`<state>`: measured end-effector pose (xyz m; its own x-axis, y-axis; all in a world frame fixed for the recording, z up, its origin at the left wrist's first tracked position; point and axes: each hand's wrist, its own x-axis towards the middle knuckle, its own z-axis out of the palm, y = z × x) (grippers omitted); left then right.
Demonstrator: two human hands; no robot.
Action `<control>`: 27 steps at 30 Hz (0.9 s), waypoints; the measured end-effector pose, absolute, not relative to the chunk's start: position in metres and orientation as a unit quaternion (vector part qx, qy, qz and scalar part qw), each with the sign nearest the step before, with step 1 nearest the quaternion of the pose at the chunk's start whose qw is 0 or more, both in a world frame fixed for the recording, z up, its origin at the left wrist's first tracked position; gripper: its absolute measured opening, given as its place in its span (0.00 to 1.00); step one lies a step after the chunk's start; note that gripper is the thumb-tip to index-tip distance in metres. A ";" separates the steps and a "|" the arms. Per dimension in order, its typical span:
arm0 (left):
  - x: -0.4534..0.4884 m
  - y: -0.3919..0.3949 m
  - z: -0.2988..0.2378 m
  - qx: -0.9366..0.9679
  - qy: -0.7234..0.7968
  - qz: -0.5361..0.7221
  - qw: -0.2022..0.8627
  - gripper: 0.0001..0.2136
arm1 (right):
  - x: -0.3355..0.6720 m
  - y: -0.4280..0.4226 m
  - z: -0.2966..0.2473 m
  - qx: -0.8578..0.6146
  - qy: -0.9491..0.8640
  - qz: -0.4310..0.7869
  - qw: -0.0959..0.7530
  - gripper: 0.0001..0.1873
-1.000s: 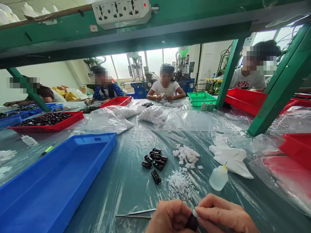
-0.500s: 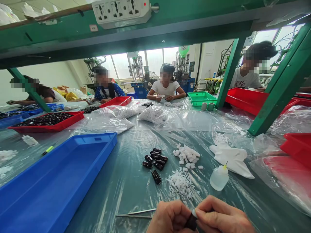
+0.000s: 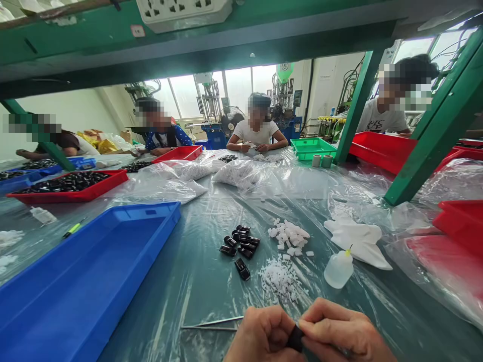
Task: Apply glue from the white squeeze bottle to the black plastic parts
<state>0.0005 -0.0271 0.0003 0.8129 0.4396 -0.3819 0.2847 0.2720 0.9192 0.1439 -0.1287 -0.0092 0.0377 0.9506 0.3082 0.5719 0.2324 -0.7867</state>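
The left hand (image 3: 264, 336) and the right hand (image 3: 345, 334) are seen at 6 o'clock, at the near edge of the table, and a small black piece (image 3: 296, 338) is held between them. The fingers (image 3: 328, 322) of both hands are closed on this piece, so that it is gripped from two sides. Most of it is hidden by them, and its exact form cannot be told.

A pair of metal tweezers (image 3: 209, 326) is lying just beside the left hand, at 9 o'clock, on a clear plastic sheet (image 3: 196, 296) which covers the table. Beyond the hands, at 12 o'clock, a heap of crushed white bits (image 3: 279, 280) is placed, and a pile of white blocks (image 3: 289, 236) is seen behind it. Glossy black pieces (image 3: 239, 241) are grouped at 11 o'clock. A plastic squeeze bottle (image 3: 338, 270) with a yellow tip stands at 1 o'clock, near a white cloth (image 3: 356, 240).

A large blue tray (image 3: 105, 256) is placed at 10 o'clock, and a red tray (image 3: 462, 221) at 2 o'clock. Farther away, a green tray (image 3: 313, 148) is seen at 1 o'clock, and a co-worker in a white T-shirt (image 3: 256, 133) is seated at 12 o'clock.
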 end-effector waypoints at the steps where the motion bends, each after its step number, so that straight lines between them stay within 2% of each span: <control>1: 0.000 -0.027 0.002 0.601 0.302 0.052 0.738 0.09 | 0.143 -0.128 -0.009 -0.578 -0.659 0.221 0.428 0.13; 7: -0.001 -0.027 0.006 0.584 0.283 0.066 0.758 0.11 | 0.144 -0.125 -0.004 -0.549 -0.647 0.232 0.475 0.09; 10: 0.000 -0.025 0.009 0.551 0.295 0.082 0.777 0.14 | 0.148 -0.126 0.000 -0.546 -0.648 0.244 0.471 0.12; 13: 0.001 -0.021 0.014 0.532 0.319 0.116 0.776 0.16 | 0.155 -0.128 -0.006 -0.602 -0.633 0.153 0.462 0.16; 17: 0.001 -0.017 0.016 0.494 0.337 0.131 0.791 0.17 | 0.163 -0.124 -0.025 -0.661 -0.650 0.050 0.373 0.17; 22: 0.000 -0.016 0.011 0.440 0.319 0.127 0.830 0.18 | 0.163 -0.119 -0.040 -0.710 -0.653 0.018 0.262 0.17; 27: 0.001 -0.018 0.011 0.400 0.326 0.124 0.848 0.17 | 0.162 -0.117 -0.037 -0.727 -0.651 0.032 0.216 0.14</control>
<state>0.0012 -0.0183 0.0113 0.7570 0.4708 -0.4531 0.0506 0.6491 0.7590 0.1616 -0.1173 -0.0375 0.1505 0.9602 0.2354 0.9328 -0.0591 -0.3555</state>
